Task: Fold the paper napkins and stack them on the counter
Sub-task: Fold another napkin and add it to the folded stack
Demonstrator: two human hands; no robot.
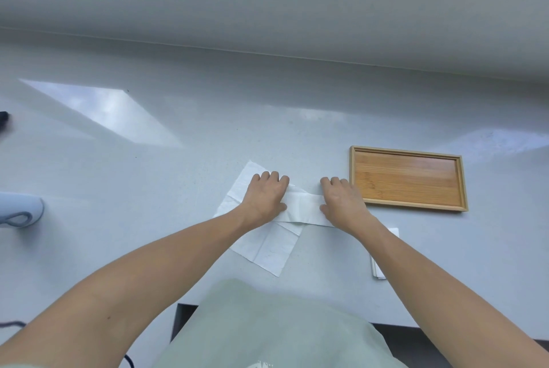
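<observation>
Both hands lie flat with fingers straight on a napkin (301, 207): the left hand (267, 195) and right hand (341, 198) press down its ends, so a fold looks under way, not finished. Under the left hand lies a second, larger sheet (267, 245), unfolded, probably waiting its turn. Nearer the body than the right hand, partly hidden by that forearm, sits a small stack (378, 266), seemingly done; beyond the right hand, a tray (407, 179).

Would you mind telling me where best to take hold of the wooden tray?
Grip the wooden tray by its raised rim at a short end, probably the right one, coming from above: it lies flat on the counter, and the right hand crowds its left end.
</observation>
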